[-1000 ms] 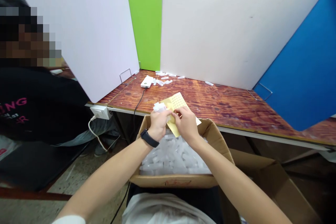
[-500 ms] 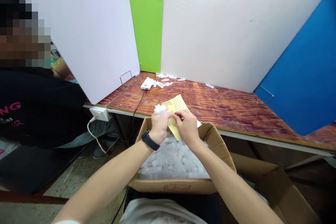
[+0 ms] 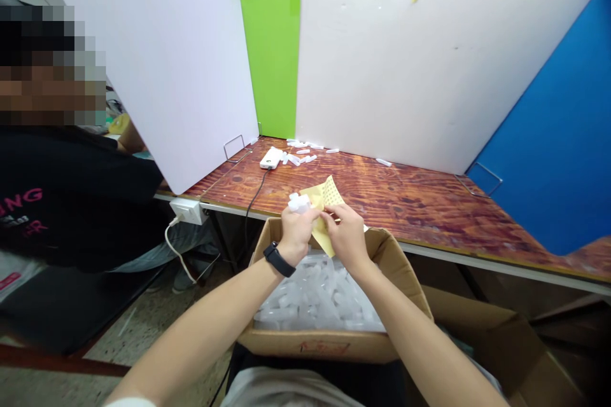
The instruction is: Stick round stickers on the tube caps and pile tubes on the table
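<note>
My left hand [image 3: 296, 229], with a black band on its wrist, is closed around several small white plastic pieces [image 3: 299, 203] that stick out above its fingers. A yellow sticker sheet [image 3: 324, 243] with rows of small marks lies between my two hands. My right hand [image 3: 347, 233] pinches at the sheet close to the left thumb. Whether a sticker is between those fingertips is too small to see. Beneath both hands stands an open cardboard box [image 3: 324, 344], filled with translucent white plastic pieces [image 3: 324, 299].
Loose white pieces [image 3: 293, 159] and a white device with a cable [image 3: 271, 158] lie on the wooden table [image 3: 420, 203]. White, green and blue panels [image 3: 548, 159] border it. A person in black [image 3: 71, 203] sits at the left. Another cardboard box [image 3: 506, 337] stands low on the right.
The whole view has shifted slightly, so everything sits a little lower and to the right. Both hands stay together at the yellow sheet, with only small finger movement.
</note>
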{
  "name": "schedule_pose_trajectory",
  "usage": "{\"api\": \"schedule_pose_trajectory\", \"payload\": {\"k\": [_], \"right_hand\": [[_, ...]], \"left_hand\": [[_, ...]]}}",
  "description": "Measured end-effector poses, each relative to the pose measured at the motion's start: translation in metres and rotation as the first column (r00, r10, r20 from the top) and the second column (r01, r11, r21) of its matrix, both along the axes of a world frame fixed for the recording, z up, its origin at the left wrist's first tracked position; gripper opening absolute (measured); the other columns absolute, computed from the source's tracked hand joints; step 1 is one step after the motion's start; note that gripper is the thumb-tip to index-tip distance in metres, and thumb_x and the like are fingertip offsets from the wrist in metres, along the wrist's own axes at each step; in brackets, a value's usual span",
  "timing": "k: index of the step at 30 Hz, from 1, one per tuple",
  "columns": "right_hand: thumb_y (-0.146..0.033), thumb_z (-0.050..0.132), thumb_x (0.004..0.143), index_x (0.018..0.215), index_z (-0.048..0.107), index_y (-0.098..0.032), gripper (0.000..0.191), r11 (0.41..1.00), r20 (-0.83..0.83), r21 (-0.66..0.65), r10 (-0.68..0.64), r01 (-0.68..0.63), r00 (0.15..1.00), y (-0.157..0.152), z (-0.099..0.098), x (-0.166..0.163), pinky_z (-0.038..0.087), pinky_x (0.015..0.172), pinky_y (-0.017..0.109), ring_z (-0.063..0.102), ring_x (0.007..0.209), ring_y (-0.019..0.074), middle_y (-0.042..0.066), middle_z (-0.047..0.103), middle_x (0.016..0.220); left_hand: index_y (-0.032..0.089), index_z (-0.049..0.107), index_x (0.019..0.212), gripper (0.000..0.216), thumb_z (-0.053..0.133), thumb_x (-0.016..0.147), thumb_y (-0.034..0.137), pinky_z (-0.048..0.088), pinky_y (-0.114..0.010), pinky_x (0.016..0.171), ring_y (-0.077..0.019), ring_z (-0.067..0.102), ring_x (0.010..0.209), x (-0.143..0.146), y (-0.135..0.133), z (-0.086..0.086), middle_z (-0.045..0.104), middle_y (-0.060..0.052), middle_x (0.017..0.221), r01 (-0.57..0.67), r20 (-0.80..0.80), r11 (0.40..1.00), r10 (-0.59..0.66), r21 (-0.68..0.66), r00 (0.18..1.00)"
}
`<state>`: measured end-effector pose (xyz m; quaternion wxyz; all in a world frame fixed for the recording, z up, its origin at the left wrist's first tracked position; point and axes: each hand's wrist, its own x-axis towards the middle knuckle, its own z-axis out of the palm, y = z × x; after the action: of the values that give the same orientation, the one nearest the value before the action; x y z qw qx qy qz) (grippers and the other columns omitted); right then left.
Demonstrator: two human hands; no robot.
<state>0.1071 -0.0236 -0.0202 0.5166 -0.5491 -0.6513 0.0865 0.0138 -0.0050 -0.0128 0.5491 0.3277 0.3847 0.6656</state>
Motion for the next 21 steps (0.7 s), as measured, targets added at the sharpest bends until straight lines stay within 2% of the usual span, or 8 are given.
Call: {"api": "schedule_pose_trajectory", "payload": {"k": [6, 14, 18, 21], "right_hand": [[-0.021, 0.050, 0.076, 0.070, 0.059, -0.018, 0.011, 0.999, 0.039, -0.027, -0.018, 0.019, 0.999, 0.001, 0.000, 0.002, 0.041, 0.062, 0.029, 0.053, 0.067, 0.0172, 0.004, 0.059, 0.071], [-0.018, 0.042, 0.076, 0.066, 0.042, -0.020, 0.010, 0.991, 0.171, -0.127, 0.051, -0.029, 0.984, 0.003, 0.005, 0.011, 0.035, 0.056, 0.027, 0.047, 0.062, 0.0161, 0.000, 0.050, 0.065], [-0.020, 0.041, 0.078, 0.065, 0.040, -0.020, 0.012, 0.986, 0.088, -0.150, 0.085, -0.071, 0.993, -0.001, 0.012, 0.016, 0.036, 0.056, 0.027, 0.048, 0.060, 0.0158, 0.000, 0.048, 0.063], [-0.021, 0.045, 0.077, 0.069, 0.047, -0.018, 0.009, 0.989, 0.022, -0.121, 0.091, -0.088, 0.996, -0.002, 0.015, 0.018, 0.039, 0.058, 0.027, 0.050, 0.061, 0.0156, 0.001, 0.052, 0.066]], "left_hand": [[0.011, 0.060, 0.063, 0.018, 0.065, 0.047, 0.006, 0.042, -0.020, 0.053, -0.0081, 0.053, 0.052, -0.001, -0.001, 0.000, 0.059, 0.003, 0.059, 0.004, -0.015, 1.000, -0.004, 0.004, 1.000], [0.011, 0.060, 0.063, 0.017, 0.066, 0.047, 0.008, 0.043, -0.021, 0.054, -0.0092, 0.054, 0.053, -0.004, -0.003, 0.003, 0.061, 0.002, 0.060, 0.067, -0.074, 0.998, -0.066, 0.015, 0.995], [0.012, 0.061, 0.066, 0.021, 0.066, 0.047, 0.008, 0.045, -0.023, 0.058, -0.0115, 0.057, 0.057, -0.007, -0.002, 0.005, 0.063, 0.000, 0.064, 0.079, -0.033, 0.997, -0.080, -0.007, 0.996], [0.011, 0.061, 0.067, 0.022, 0.066, 0.046, 0.008, 0.046, -0.024, 0.058, -0.0122, 0.057, 0.058, -0.007, -0.002, 0.006, 0.063, 0.000, 0.065, 0.073, -0.009, 0.997, -0.073, -0.018, 0.997]]}}
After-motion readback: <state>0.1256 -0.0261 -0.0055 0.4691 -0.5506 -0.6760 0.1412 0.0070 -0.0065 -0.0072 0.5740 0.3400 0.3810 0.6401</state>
